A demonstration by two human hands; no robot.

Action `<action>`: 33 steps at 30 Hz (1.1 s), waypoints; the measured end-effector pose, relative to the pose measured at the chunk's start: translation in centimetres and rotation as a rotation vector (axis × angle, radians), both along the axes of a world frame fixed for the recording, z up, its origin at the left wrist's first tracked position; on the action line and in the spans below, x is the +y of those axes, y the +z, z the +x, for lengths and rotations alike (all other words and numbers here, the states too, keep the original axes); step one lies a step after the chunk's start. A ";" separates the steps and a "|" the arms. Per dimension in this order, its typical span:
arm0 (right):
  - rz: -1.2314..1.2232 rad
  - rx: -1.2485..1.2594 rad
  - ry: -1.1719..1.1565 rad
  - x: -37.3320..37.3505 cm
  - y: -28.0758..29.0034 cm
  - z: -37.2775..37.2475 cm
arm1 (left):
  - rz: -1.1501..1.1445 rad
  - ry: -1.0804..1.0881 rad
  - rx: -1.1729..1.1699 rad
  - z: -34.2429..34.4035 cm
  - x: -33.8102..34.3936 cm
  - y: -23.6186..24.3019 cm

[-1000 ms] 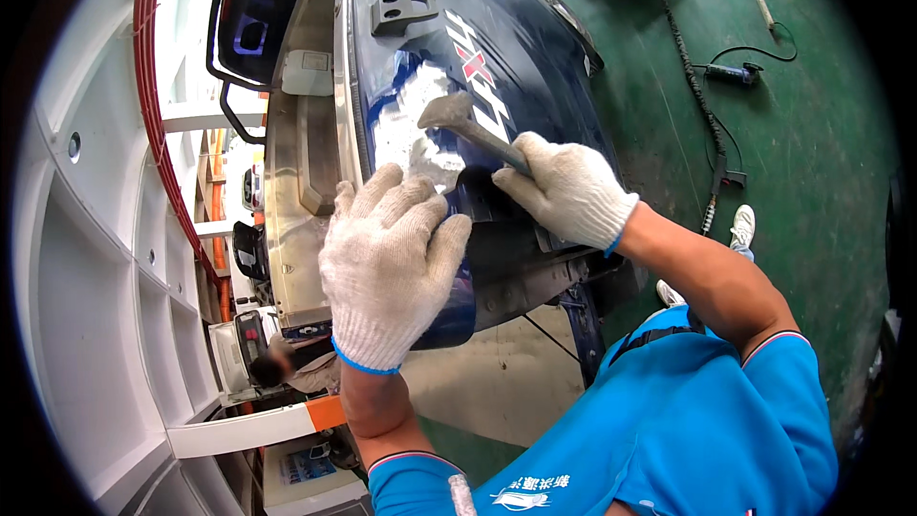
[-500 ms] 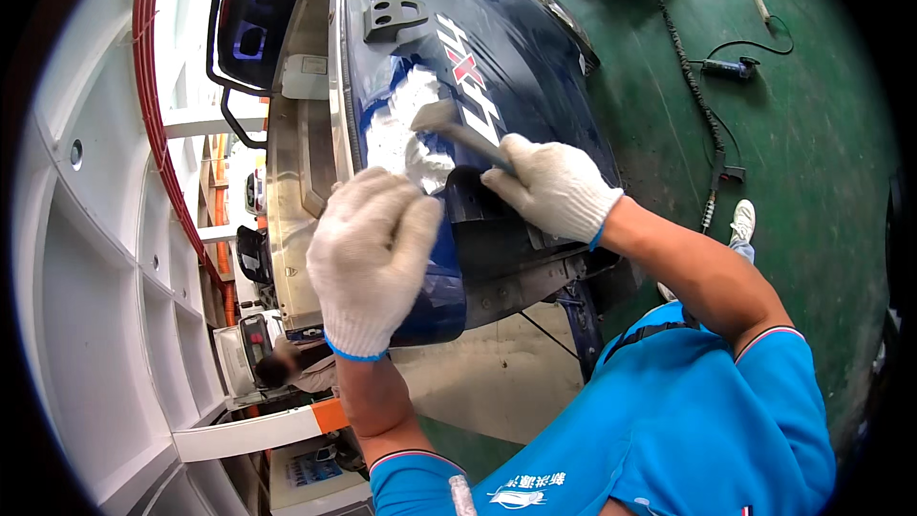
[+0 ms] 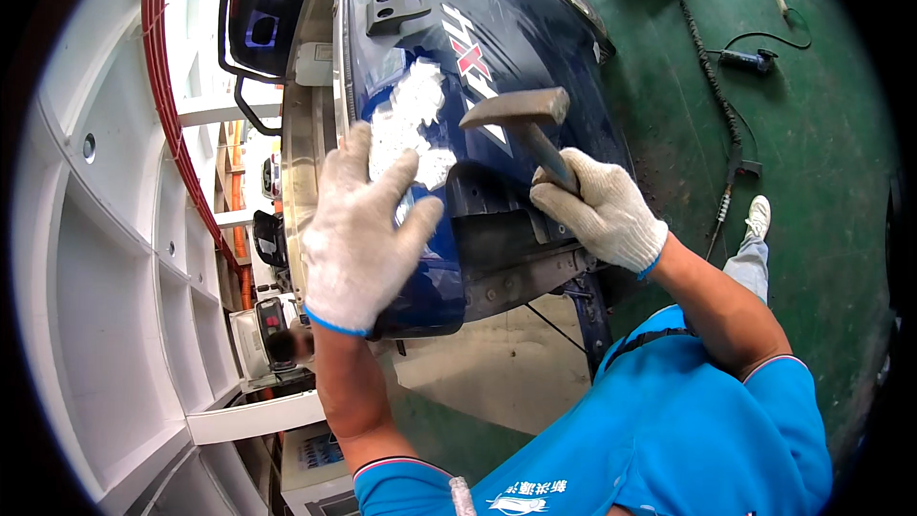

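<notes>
My right hand (image 3: 600, 211), in a white knit glove, grips the handle of a hammer (image 3: 523, 120) whose head is raised just above a dark blue vehicle body panel (image 3: 535, 48). A patch of white filler (image 3: 409, 126) covers the panel left of the hammer head. My left hand (image 3: 361, 225), also gloved, lies flat with fingers spread on the panel's lower left corner, touching the edge of the white patch. Below the hammer a dark grey recessed section (image 3: 501, 239) of the panel shows.
A white shelving frame (image 3: 124, 258) with a red hose (image 3: 167, 105) curves along the left. A green floor (image 3: 812, 182) on the right carries a black cable (image 3: 716, 105) and a power tool (image 3: 748, 59). A white shoe (image 3: 758, 216) stands there.
The hammer head has lifted up and to the right, away from the white patch. My left hand has stayed pressed on the panel's corner.
</notes>
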State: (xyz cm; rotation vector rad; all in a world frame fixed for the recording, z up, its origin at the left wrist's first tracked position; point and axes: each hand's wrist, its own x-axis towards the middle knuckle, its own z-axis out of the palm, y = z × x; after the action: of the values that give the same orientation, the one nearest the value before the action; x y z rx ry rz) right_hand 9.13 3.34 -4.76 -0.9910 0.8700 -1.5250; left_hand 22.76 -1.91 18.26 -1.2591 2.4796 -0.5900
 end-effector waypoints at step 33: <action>-0.167 0.581 0.076 -4.6 1.5 -0.4 | -0.145 0.136 0.529 3.5 3.6 -2.4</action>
State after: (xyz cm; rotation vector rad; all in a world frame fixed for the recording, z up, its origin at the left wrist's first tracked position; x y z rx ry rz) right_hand 8.70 -1.23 -3.21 -1.6167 1.0973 -1.2720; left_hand 26.26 1.70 15.89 -1.8218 2.7648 -0.4510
